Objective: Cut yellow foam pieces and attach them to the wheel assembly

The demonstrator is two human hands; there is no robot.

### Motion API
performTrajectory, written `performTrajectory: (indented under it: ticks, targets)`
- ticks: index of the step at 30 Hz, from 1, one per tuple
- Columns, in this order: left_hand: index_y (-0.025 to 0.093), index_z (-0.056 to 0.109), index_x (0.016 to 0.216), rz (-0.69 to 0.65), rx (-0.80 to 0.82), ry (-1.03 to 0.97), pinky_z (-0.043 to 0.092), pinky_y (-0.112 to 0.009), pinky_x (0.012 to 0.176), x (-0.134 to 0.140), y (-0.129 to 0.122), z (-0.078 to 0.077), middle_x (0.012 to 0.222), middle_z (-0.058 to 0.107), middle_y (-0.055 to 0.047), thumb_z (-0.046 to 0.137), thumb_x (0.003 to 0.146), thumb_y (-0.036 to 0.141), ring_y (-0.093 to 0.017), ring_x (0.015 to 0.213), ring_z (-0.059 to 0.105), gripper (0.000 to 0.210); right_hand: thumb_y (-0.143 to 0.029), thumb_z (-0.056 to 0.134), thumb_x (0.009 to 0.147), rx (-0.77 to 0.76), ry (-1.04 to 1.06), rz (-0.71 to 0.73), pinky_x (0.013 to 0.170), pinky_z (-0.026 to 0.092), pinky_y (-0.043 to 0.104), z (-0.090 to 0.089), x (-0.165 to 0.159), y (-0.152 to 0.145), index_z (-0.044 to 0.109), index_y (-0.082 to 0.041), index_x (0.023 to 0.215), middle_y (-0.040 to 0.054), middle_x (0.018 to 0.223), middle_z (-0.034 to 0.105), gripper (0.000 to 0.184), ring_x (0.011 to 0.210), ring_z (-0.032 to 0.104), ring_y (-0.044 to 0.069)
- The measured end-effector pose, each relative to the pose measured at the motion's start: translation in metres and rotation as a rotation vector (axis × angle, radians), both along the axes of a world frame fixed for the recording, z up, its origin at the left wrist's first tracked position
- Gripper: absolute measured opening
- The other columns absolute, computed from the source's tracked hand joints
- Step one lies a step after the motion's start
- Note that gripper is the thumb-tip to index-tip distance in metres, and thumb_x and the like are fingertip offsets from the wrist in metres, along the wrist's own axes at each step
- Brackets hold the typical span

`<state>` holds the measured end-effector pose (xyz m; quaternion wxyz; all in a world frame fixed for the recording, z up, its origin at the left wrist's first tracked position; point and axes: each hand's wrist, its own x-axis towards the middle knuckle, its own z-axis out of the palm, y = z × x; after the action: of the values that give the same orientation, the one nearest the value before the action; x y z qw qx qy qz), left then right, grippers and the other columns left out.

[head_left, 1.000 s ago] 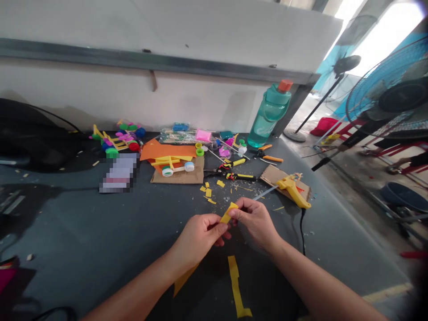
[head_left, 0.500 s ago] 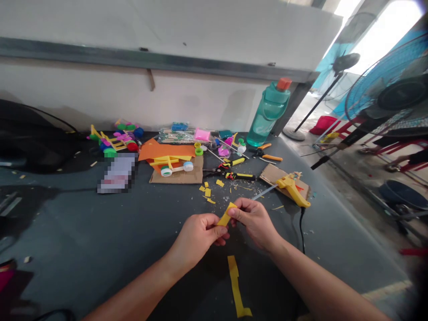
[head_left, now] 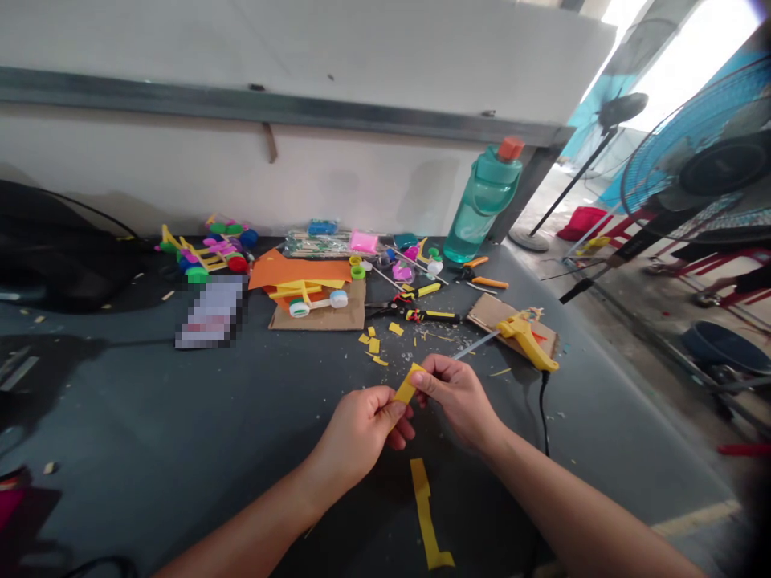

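Between my two hands is a small yellow strip (head_left: 407,387), which looks like paper or thin foam. My left hand (head_left: 367,417) pinches its lower end between thumb and fingers. My right hand (head_left: 454,395) grips the upper end, thumb on top. Below them on the dark table lies a longer yellow strip (head_left: 424,518) with an uneven edge. Small yellow scraps (head_left: 374,346) are scattered just beyond my hands. To the right, a yellow glue gun (head_left: 523,337) with a glue stick in its back rests on a cardboard piece (head_left: 487,311).
Pliers (head_left: 434,315) with yellow-black handles lie beyond the scraps. A small wheeled model (head_left: 319,301) sits on cardboard beside orange sheets (head_left: 283,271). A teal bottle (head_left: 479,209) stands at the back right. Colourful models (head_left: 210,253) are at the back left. A fan (head_left: 711,168) stands beyond the table.
My left thumb and fingers have shifted slightly along the yellow strip. My right hand keeps its grip, and the things on the table stay where they were.
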<state>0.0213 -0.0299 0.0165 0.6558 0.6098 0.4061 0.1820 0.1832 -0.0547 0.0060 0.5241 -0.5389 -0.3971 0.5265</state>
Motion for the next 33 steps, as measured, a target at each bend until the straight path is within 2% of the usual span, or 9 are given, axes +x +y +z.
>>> performTrajectory:
  ticks: [5, 9, 14, 21, 23, 27, 29, 31, 33]
  targets:
    - [0.014, 0.059, 0.074, 0.003, -0.055, -0.04, 0.041, -0.023, 0.052, 0.001, 0.0, -0.002, 0.059, 0.064, -0.001, 0.047, 0.086, 0.033, -0.011, 0.049, 0.056, 0.025, -0.046, 0.068, 0.075, 0.056, -0.146, -0.008, 0.047, 0.035, 0.022, 0.001, 0.002, -0.001, 0.051, -0.018, 0.059, -0.0031, 0.051, 0.052, 0.037, 0.049, 0.045, 0.01]
    - [0.014, 0.06, 0.074, 0.034, -0.076, -0.082, 0.042, -0.023, 0.052, 0.003, -0.001, -0.004, 0.058, 0.064, -0.002, 0.049, 0.085, 0.035, -0.011, 0.049, 0.056, 0.026, -0.046, 0.064, 0.078, 0.054, -0.142, -0.006, 0.048, 0.037, 0.022, 0.002, 0.0, -0.001, 0.054, -0.017, 0.062, -0.0032, 0.053, 0.052, 0.035, 0.05, 0.046, 0.009]
    - [0.013, 0.059, 0.071, 0.108, -0.091, -0.122, 0.043, -0.023, 0.051, 0.007, -0.006, -0.005, 0.058, 0.063, -0.003, 0.053, 0.083, 0.036, -0.011, 0.049, 0.056, 0.026, -0.04, 0.073, 0.07, -0.006, -0.061, 0.125, 0.049, 0.038, 0.022, 0.003, -0.004, -0.002, 0.056, -0.017, 0.064, -0.0033, 0.054, 0.056, 0.03, 0.052, 0.05, 0.011]
    - [0.015, 0.057, 0.066, 0.114, -0.133, -0.128, 0.042, -0.022, 0.048, 0.008, -0.006, 0.003, 0.053, 0.06, -0.002, 0.055, 0.079, 0.035, -0.01, 0.045, 0.054, 0.025, -0.043, 0.072, 0.07, -0.013, -0.202, 0.075, 0.043, 0.033, 0.022, -0.002, -0.005, -0.005, 0.059, -0.016, 0.059, -0.0019, 0.05, 0.057, 0.032, 0.045, 0.044, 0.01]
    - [0.015, 0.058, 0.066, 0.107, -0.116, -0.116, 0.042, -0.022, 0.048, 0.006, -0.006, 0.004, 0.054, 0.061, -0.002, 0.054, 0.08, 0.034, -0.01, 0.046, 0.054, 0.024, -0.043, 0.072, 0.07, -0.019, -0.224, 0.03, 0.041, 0.032, 0.022, -0.002, 0.001, -0.003, 0.06, -0.016, 0.058, -0.0022, 0.049, 0.054, 0.032, 0.044, 0.042, 0.009]
    - [0.014, 0.058, 0.067, 0.073, -0.087, -0.082, 0.041, -0.021, 0.048, 0.005, -0.011, 0.001, 0.055, 0.062, -0.003, 0.052, 0.081, 0.032, -0.01, 0.046, 0.054, 0.023, -0.043, 0.075, 0.067, 0.046, -0.116, -0.28, 0.039, 0.028, 0.021, 0.002, 0.023, 0.009, 0.056, -0.017, 0.056, -0.0036, 0.048, 0.048, 0.034, 0.042, 0.038, 0.007]
    - [0.014, 0.058, 0.068, 0.093, -0.054, -0.079, 0.041, -0.022, 0.049, 0.005, -0.012, -0.001, 0.057, 0.064, -0.003, 0.051, 0.082, 0.031, -0.011, 0.048, 0.054, 0.023, -0.043, 0.075, 0.067, 0.093, -0.066, -0.348, 0.039, 0.03, 0.02, 0.003, 0.029, 0.012, 0.056, -0.017, 0.058, -0.003, 0.052, 0.05, 0.034, 0.043, 0.039, 0.007]
    - [0.014, 0.059, 0.07, 0.141, -0.015, -0.08, 0.042, -0.022, 0.051, 0.005, -0.011, -0.002, 0.059, 0.065, -0.004, 0.051, 0.083, 0.032, -0.011, 0.049, 0.055, 0.024, -0.045, 0.071, 0.072, 0.081, -0.079, -0.261, 0.041, 0.033, 0.021, 0.002, 0.025, 0.012, 0.059, -0.016, 0.062, -0.0012, 0.057, 0.054, 0.032, 0.045, 0.042, 0.008]
    - [0.014, 0.06, 0.072, 0.185, 0.014, -0.086, 0.042, -0.023, 0.052, 0.005, -0.009, -0.002, 0.061, 0.065, -0.004, 0.051, 0.084, 0.035, -0.012, 0.051, 0.056, 0.026, -0.047, 0.065, 0.077, 0.047, -0.104, -0.063, 0.045, 0.038, 0.023, 0.0, 0.014, 0.007, 0.062, -0.016, 0.069, 0.0009, 0.062, 0.057, 0.033, 0.049, 0.047, 0.01]
